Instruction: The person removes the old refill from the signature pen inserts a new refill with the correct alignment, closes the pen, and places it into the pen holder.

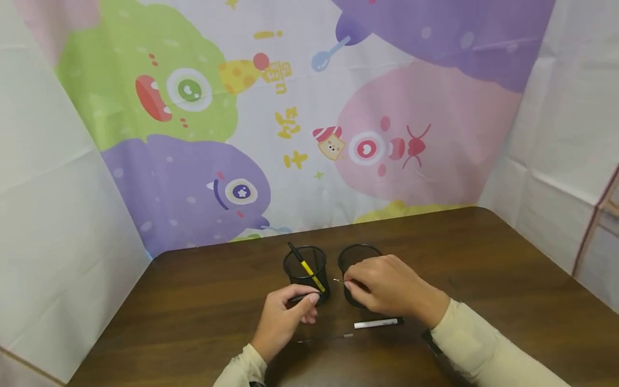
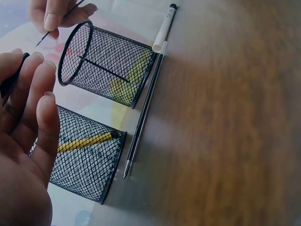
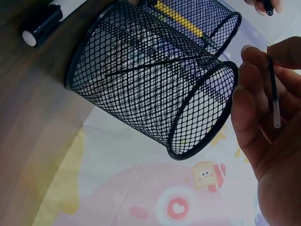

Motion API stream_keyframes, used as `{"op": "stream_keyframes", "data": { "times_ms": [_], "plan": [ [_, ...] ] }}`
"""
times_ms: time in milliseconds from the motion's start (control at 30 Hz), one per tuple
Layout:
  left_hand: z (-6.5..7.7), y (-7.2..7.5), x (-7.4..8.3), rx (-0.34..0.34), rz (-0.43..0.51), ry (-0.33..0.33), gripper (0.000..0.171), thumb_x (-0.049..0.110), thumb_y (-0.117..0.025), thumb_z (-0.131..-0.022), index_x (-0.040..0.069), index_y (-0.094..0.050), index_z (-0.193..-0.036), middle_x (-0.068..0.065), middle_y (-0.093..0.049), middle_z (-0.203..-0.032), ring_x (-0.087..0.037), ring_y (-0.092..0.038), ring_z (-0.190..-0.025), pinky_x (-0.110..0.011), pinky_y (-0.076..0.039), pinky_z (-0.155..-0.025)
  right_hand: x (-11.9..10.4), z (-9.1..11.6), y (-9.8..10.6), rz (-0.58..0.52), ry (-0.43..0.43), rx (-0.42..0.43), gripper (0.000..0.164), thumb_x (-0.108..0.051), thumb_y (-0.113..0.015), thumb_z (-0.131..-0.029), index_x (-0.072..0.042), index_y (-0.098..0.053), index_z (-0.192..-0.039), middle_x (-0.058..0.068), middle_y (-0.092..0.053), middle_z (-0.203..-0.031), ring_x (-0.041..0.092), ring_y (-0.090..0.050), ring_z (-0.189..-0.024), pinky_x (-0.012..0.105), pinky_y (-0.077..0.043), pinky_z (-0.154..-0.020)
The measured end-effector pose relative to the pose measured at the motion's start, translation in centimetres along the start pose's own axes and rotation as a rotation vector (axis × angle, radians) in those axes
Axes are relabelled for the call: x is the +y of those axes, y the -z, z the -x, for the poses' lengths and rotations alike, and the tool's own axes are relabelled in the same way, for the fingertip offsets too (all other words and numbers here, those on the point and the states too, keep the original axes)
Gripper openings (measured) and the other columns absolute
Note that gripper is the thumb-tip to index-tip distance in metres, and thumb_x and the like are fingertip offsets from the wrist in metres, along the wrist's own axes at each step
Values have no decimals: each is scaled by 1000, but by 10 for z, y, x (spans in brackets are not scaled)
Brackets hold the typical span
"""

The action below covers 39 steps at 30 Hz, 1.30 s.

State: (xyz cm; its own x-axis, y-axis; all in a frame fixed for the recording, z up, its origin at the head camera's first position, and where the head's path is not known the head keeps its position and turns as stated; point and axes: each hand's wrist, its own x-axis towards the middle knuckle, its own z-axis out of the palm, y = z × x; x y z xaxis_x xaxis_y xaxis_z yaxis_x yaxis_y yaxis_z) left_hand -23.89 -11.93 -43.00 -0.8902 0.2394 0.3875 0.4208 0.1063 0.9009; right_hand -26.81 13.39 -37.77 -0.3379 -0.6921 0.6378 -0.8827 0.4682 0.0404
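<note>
My left hand (image 1: 285, 317) pinches a black pen barrel (image 2: 14, 77) between thumb and fingers, in front of the left mesh pen holder (image 1: 292, 277). In the right wrist view the barrel's open end (image 3: 268, 9) faces this way. A thin dark pen refill (image 3: 273, 89) with a clear tail end is gripped by my right hand (image 1: 394, 285), beside the right mesh pen holder (image 3: 136, 80). The refill's metal tip (image 1: 337, 280) points left toward the barrel, with a gap between. Another refill (image 2: 145, 110) lies on the table below both hands.
A yellow-and-black marker (image 1: 309, 271) leans inside the left holder. The white marker (image 1: 377, 323) with a black end lies in front of the right holder. Behind the brown table (image 1: 203, 301) hangs a cartoon-print cloth (image 1: 309, 193), with white cloth walls at both sides.
</note>
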Motion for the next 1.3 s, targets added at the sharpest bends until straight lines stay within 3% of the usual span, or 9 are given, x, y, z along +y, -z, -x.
{"op": "stream_keyframes", "data": {
  "times_ms": [400,633,867,1167,1300],
  "plan": [
    [-3,2,3,-9,7,16,18,13,-73,-93,-4,-73,-98,-11,-68,-68,-20,-68,-57,-37,-60,-57,-5,0,-7,4,17,8,6,-15,-69,-89,-18,-69,-84,-12,-65,-76,-3,-51,-60,20,-47,-52],
    [-8,0,6,13,31,-5,16,11,-74,-92,-4,-73,-97,-11,-66,-67,-20,-66,-56,-38,-60,-56,-6,-6,-4,-5,28,-13,9,-15,-68,-91,-18,-68,-82,-13,-62,-73,-4,-47,-58,17,-44,-51],
    [-15,-7,8,-24,49,-37,13,10,-75,-91,-1,-74,-97,-13,-68,-72,-20,-68,-61,-40,-61,-59,-7,-8,4,-16,60,-7,6,-14,-68,-90,-16,-71,-86,-10,-66,-76,-3,-52,-60,17,-47,-53],
    [-1,-7,4,-14,48,11,12,10,-75,-91,0,-73,-96,-29,-65,-78,-29,-69,-63,-39,-61,-60,-14,-2,-6,-58,50,-76,10,-16,-68,-92,-19,-69,-83,-13,-63,-72,-6,-46,-57,13,-42,-51],
    [2,-7,3,-18,57,-1,10,7,-74,-91,-2,-72,-96,-27,-66,-77,-27,-69,-64,-40,-61,-60,-14,-2,-8,-54,39,-80,10,-17,-68,-92,-20,-69,-83,-14,-63,-73,-6,-47,-58,14,-43,-52]
  ]
}}
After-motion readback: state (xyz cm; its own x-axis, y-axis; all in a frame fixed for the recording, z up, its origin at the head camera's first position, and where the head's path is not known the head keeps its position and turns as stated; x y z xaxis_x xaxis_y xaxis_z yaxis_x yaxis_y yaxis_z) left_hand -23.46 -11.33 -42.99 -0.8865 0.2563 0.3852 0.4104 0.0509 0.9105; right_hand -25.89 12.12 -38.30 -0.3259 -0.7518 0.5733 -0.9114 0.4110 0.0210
